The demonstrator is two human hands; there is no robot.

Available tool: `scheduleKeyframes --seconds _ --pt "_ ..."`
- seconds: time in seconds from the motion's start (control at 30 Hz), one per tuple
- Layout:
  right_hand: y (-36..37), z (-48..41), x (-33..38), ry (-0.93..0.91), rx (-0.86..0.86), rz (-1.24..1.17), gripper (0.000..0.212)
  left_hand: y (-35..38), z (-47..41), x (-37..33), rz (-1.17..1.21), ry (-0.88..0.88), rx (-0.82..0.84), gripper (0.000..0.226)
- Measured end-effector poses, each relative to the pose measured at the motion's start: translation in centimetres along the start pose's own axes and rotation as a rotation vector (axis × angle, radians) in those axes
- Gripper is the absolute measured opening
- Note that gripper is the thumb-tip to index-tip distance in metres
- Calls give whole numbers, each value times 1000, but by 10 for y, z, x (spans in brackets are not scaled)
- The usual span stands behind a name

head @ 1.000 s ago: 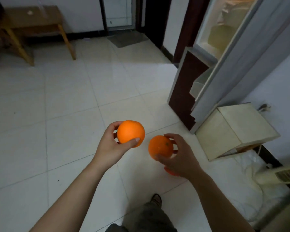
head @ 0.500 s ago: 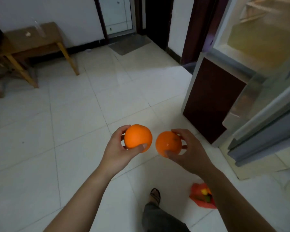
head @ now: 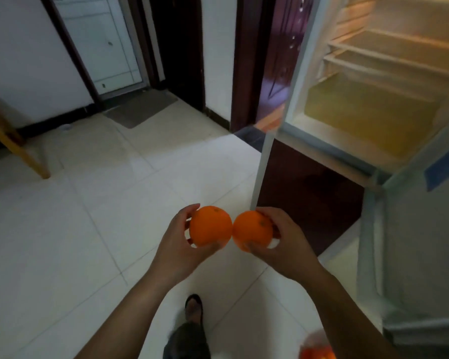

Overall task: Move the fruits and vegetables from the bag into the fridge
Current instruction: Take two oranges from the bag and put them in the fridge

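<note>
My left hand point(head: 178, 251) grips one orange point(head: 210, 226) and my right hand point(head: 287, 244) grips a second orange point(head: 253, 230). The two oranges touch each other in the middle of the view, above the tiled floor. The fridge point(head: 368, 117) stands open at the upper right, lit inside, with bare shelves and a yellowish bottom level. Its dark lower door point(head: 309, 193) is just beyond my right hand. The red bag point(head: 318, 349) lies on the floor at the bottom right, blurred and partly hidden by my right forearm.
The open fridge door point(head: 425, 242) fills the right edge. A wooden table leg point(head: 18, 149) stands at the far left. A grey doormat point(head: 140, 108) lies before a white door at the back. My foot point(head: 193, 307) is on the floor below my hands.
My view has risen and turned toward the fridge, showing more of its shelves. My hands have come together until the oranges touch. The red bag has slipped to the bottom edge.
</note>
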State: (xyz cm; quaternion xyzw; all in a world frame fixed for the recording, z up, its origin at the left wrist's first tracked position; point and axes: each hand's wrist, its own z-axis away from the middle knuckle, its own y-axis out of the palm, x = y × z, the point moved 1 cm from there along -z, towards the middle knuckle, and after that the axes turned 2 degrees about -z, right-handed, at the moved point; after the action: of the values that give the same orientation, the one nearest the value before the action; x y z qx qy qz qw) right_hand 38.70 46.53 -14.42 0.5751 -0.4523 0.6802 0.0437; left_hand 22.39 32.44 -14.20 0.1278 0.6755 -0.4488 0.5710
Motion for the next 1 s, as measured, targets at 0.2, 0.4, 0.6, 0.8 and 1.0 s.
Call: scheduleKeyframes --seconds 0.2,0.4,0.6,0.8,1.0 --pt "-30 -96 -4 104 -158 0 73 3 -145 -32 0 199 154 86" --pt "-76 -168 -11 139 -409 36 71 35 -259 -74 -49 359 330 84" --pt "-144 -215 -32 164 -557 104 67 89 -344 -133 -21 484 445 82" --pt "-239 -281 -53 99 -773 102 67 150 -435 -221 30 669 455 81" --pt "-364 -352 -53 -64 -966 257 59 206 -512 -342 113 835 356 76"
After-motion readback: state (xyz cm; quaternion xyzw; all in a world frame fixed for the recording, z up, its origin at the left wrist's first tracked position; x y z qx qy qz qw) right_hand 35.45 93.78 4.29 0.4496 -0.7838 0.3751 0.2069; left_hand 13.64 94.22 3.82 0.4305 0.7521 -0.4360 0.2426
